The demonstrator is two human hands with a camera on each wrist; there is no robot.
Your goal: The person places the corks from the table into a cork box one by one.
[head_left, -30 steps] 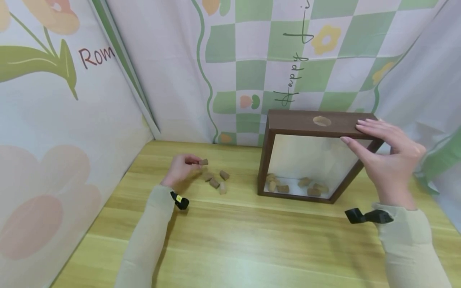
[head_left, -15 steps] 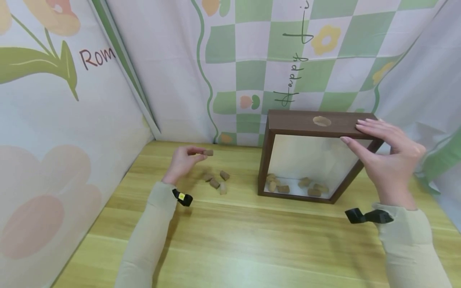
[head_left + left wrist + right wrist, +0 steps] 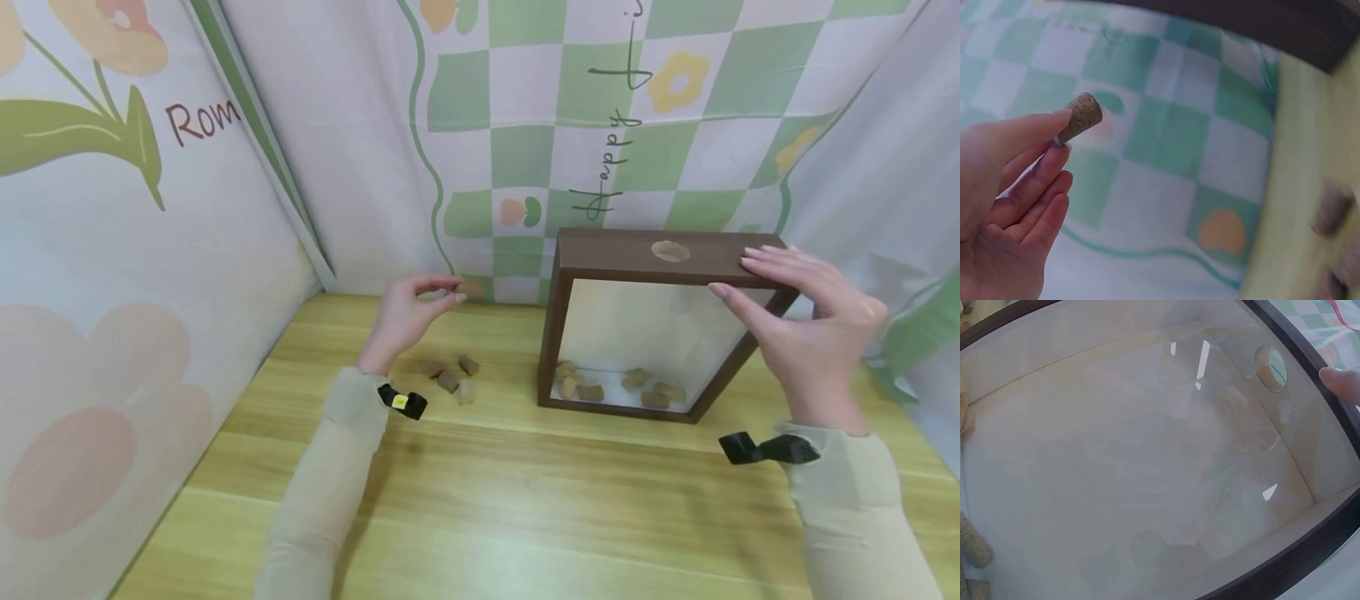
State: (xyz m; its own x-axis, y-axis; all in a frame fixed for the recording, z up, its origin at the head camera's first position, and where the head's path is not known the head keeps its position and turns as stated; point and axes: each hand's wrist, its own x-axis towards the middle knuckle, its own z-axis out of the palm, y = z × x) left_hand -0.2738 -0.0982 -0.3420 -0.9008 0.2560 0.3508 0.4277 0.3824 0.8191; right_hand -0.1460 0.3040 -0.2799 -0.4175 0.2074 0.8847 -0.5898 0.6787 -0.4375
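Observation:
My left hand (image 3: pixel 408 315) is raised over the back of the table, left of the box. Its thumb and fingers pinch a wine cork (image 3: pixel 1087 115), which the left wrist view shows clearly. My right hand (image 3: pixel 821 333) holds the upper right corner of a dark brown, clear-fronted box frame (image 3: pixel 615 260), thumb at the front edge and fingers across the top. A round hole (image 3: pixel 670 252) opens in the box's top. Several corks (image 3: pixel 590 392) lie at the bottom inside, behind the clear front. Below my left hand, several loose corks (image 3: pixel 447 382) lie on the table.
The wooden table (image 3: pixel 510 500) stretches toward the front. Behind it hangs a green and white checked curtain (image 3: pixel 517 92). A printed white panel (image 3: pixel 150 275) borders the table's left side.
My left hand has lifted the cork off the table and carried it up and to the right, toward the box. The right hand and the box have stayed put.

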